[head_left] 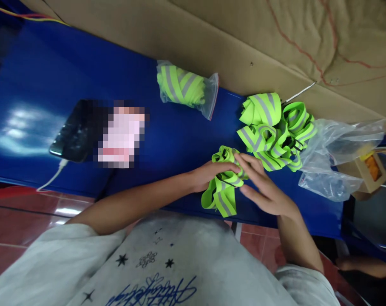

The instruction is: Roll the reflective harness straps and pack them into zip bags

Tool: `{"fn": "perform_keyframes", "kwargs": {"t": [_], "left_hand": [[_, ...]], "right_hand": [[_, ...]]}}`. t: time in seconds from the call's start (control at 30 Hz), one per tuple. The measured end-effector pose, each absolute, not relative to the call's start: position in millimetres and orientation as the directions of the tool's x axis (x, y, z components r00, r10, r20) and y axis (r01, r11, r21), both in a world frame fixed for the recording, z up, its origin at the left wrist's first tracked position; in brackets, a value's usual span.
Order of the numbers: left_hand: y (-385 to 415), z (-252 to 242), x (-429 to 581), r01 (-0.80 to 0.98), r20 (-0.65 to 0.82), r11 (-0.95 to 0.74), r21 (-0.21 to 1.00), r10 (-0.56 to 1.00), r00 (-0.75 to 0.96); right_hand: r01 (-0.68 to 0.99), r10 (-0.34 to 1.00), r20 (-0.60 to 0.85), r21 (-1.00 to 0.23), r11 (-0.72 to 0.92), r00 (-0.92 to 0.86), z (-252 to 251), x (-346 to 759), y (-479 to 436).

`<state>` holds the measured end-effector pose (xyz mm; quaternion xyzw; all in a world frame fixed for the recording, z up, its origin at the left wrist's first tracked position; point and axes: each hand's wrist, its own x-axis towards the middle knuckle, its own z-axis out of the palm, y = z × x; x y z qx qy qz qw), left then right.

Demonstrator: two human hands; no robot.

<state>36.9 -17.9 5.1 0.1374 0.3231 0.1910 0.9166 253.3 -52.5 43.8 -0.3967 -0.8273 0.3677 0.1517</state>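
We hold a loosely bundled, fluorescent-yellow, grey-striped fabric strap [225,197] in our left hand [206,175] over the blue table's [186,131] near edge; our right hand [268,195], fingers loosely spread, touches it. We're apparently rolling; dangling loops call for gathering in. Beyond lie tangled matching straps [276,148], then a clear plastic bag [209,94].

And here's the reflective strap [225,199], bright fluorescent yellow-green with a silver-grey stripe running along its length, held up by the near edge of the blue table [180,140]! Its upper part is bunched into a compact, folded bundle, a thin black piece [230,184] showing across it, while below, loose loops droop towards that near edge.
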Motion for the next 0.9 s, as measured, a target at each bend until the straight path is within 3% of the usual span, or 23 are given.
{"fn": "perform_keyframes", "kwargs": {"t": [0.1, 0.17, 0.3, 0.37, 0.6, 0.77, 0.9], "left_hand": [[-16.5, 6.4, 29.8, -0.134, -0.503, 0.858, 0.496, 0.41, 0.76], [-15.5, 8.0, 24.7, -0.076, -0.443, 0.819, 0.569, 0.384, 0.81], [-15.7, 7.1, 22.5, -0.043, -0.375, 0.755, 0.654, 0.374, 0.848], [-16.5, 5.5, 26.1, -0.046, -0.394, 0.765, 0.643, 0.381, 0.837], [-18.6, 6.2, 39.5, -0.26, -0.48, 0.861, 0.437, 0.467, 0.742], [-22.7, 6.7, 39.3, -0.282, -0.524, 0.894, 0.349, 0.435, 0.732], [-24.7, 6.5, 39.9, -0.31, -0.519, 0.898, 0.312, 0.435, 0.736]], "right_hand": [[0.389, 0.912, 0.074, -0.888, 0.244, -0.404, 42.9, 265.2, -46.5], [0.308, 0.958, 0.066, -0.939, 0.155, -0.279, 37.8, 264.1, -42.0], [0.259, 0.854, -0.275, -0.95, -0.173, -0.441, 26.3, 250.2, -37.6], [0.244, 0.857, -0.345, -0.933, -0.266, -0.383, 22.5, 244.4, -38.0], [0.341, 0.993, -0.114, -0.935, -0.098, -0.025, 18.7, 238.0, -42.4], [0.521, 0.993, 0.082, -0.853, 0.025, 0.087, 24.2, 232.1, -46.5], [0.583, 0.988, 0.139, -0.81, 0.072, 0.07, 32.1, 230.6, -48.3]]}}
